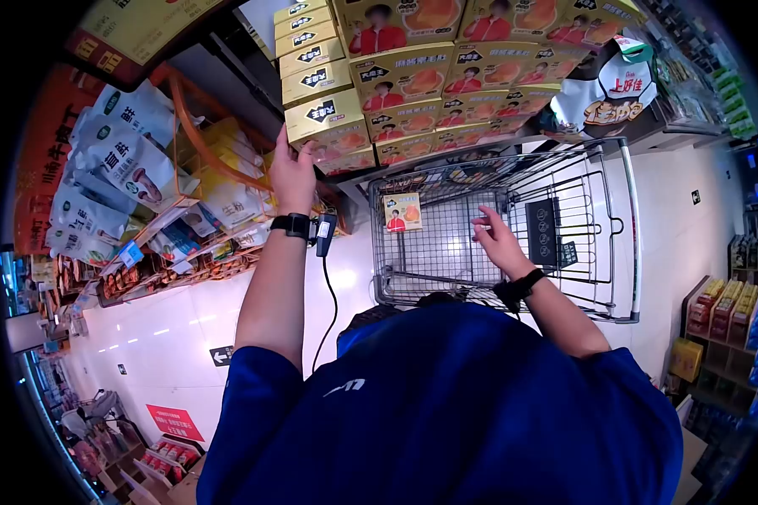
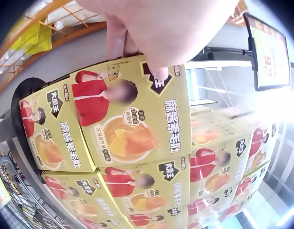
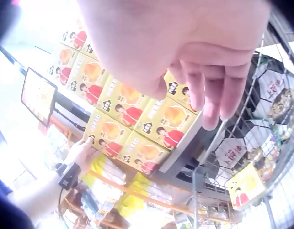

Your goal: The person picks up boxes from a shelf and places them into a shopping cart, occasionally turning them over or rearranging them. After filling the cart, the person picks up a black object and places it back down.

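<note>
My left hand [image 1: 293,177] grips a yellow snack box [image 1: 327,126] at the left end of the stacked boxes. In the left wrist view the thumb presses on the box's front [image 2: 132,112], which shows a person in red and a bowl of food. The other fingers reach over its edge, partly hidden. My right hand [image 1: 499,242] hovers over the shopping cart [image 1: 632,227] with loosely bent fingers and holds nothing. One matching yellow box [image 1: 402,212] lies inside the cart, at its left end.
Stacked yellow boxes [image 1: 408,76] fill the display behind the cart. A rack of snack bags [image 1: 130,156] stands at the left, with a price sign [image 1: 135,34] above. A large white snack bag [image 1: 606,88] is at the right. Shelves [image 1: 720,328] line the far right.
</note>
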Motion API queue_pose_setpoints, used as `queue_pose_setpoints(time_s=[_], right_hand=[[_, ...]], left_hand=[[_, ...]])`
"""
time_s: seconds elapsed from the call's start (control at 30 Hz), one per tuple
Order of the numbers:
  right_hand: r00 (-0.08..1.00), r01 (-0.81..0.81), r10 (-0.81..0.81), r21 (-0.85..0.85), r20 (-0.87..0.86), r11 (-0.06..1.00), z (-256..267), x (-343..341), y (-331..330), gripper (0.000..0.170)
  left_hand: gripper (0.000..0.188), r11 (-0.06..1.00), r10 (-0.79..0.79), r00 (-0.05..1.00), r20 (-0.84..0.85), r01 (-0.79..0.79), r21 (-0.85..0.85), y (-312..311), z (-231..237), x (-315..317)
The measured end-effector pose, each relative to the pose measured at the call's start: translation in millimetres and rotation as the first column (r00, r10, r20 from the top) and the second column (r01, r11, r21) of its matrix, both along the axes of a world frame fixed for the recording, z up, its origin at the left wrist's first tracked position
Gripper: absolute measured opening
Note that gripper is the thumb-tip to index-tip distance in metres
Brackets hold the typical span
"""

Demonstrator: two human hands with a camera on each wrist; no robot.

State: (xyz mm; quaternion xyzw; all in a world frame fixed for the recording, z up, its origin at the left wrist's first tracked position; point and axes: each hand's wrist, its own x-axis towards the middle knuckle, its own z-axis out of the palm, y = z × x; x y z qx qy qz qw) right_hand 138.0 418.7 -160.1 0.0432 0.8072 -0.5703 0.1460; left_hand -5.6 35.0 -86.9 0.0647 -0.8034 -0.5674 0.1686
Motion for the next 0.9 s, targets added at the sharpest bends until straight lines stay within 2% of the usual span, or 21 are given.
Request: queue_pose_setpoints(time_s=[0.03, 0.07, 0.13, 0.17, 0.23, 0.3, 0.37, 0.4, 0.47, 0.5, 0.57, 0.67, 0.7, 0.73, 0.8, 0.83, 0.87, 0.9], right_hand=[[0.998, -0.049, 0.048, -0.062, -0.029, 0.997, 17, -12, -13, 0.049], [0.995, -0.068, 0.062, -0.089, -0.073, 0.994, 11, -19, -17, 0.049], [0.978, -0.179, 0.184, 0.060, -0.095, 0.982, 38, -33, -33, 0.049], [0.977, -0.182, 0.188, 0.062, -0.099, 0.981, 41, -44, -41, 0.049], [0.869, -0.331, 0.344, 0.098, -0.357, 0.939, 43, -73, -63, 0.049], [0.829, -0.332, 0.369, 0.160, -0.421, 0.929, 64, -102, -97, 0.050], [0.867, -0.308, 0.282, 0.004, -0.411, 0.951, 77, -129, -133, 0.051], [0.866, -0.314, 0.288, 0.003, -0.408, 0.949, 71, -145, -148, 0.051], [0.906, -0.182, 0.139, -0.071, -0.400, 0.981, 54, -166, -172, 0.049], [0.907, -0.188, 0.145, -0.073, -0.394, 0.979, 57, -163, -181, 0.049], [0.867, -0.069, 0.033, -0.056, -0.497, 0.996, 68, -151, -195, 0.044], [0.903, -0.097, 0.047, -0.095, -0.427, 0.991, 53, -140, -208, 0.042], [0.860, -0.121, 0.099, -0.011, -0.500, 0.993, 56, -131, -209, 0.039], [0.867, -0.110, 0.088, -0.015, -0.491, 0.994, 60, -119, -208, 0.039], [0.765, -0.121, 0.099, 0.009, -0.637, 0.993, 73, -95, -205, 0.039], [0.707, -0.149, 0.108, 0.002, -0.699, 0.989, 82, -84, -200, 0.038], [0.735, -0.226, 0.143, -0.041, -0.663, 0.973, 85, -73, -193, 0.041], [0.717, -0.238, 0.136, -0.057, -0.683, 0.969, 80, -60, -185, 0.043]], left_hand=[[0.056, 0.998, 0.004, 0.999, -0.036, -0.002, 0.066, -3, -1, 1], [0.056, 0.998, 0.008, 0.999, -0.039, -0.005, 0.067, -6, -1, 4], [0.058, 0.984, -0.084, 0.996, -0.006, 0.084, 0.155, -11, 0, 8], [0.058, 0.985, -0.080, 0.997, -0.010, 0.081, 0.155, -11, 0, 8], [0.066, 0.994, -0.064, 0.998, -0.025, 0.066, 0.090, -12, -6, 4], [0.070, 0.989, -0.092, 0.996, 0.009, 0.091, 0.116, -13, -11, -1], [0.075, 0.983, -0.141, 0.989, 0.037, 0.135, 0.124, -18, -26, -7], [0.075, 0.984, -0.134, 0.990, 0.041, 0.128, 0.125, -16, -22, -4], [0.074, 0.959, -0.237, 0.965, 0.110, 0.214, 0.187, -6, -6, 4], [0.071, 0.947, -0.247, 0.964, 0.102, 0.218, 0.237, -8, -16, 1], [0.070, 0.947, -0.248, 0.963, 0.106, 0.218, 0.236, -12, -16, 4], [0.066, 0.955, -0.203, 0.977, 0.059, 0.185, 0.230, -21, -12, 22], [0.064, 0.973, -0.179, 0.982, 0.055, 0.168, 0.160, -27, -7, 34], [0.062, 0.984, -0.161, 0.986, 0.050, 0.156, 0.090, -29, 0, 48], [0.055, 0.995, -0.065, 0.998, 0.014, 0.064, 0.081, -18, 23, 84], [0.051, 0.998, -0.068, 0.997, 0.026, 0.068, 0.012, -21, 19, 94], [0.046, 0.996, -0.069, 0.997, 0.035, 0.071, -0.057, -23, 12, 103], [0.042, 0.993, -0.102, 0.990, 0.096, 0.108, -0.056, -20, 4, 112]])
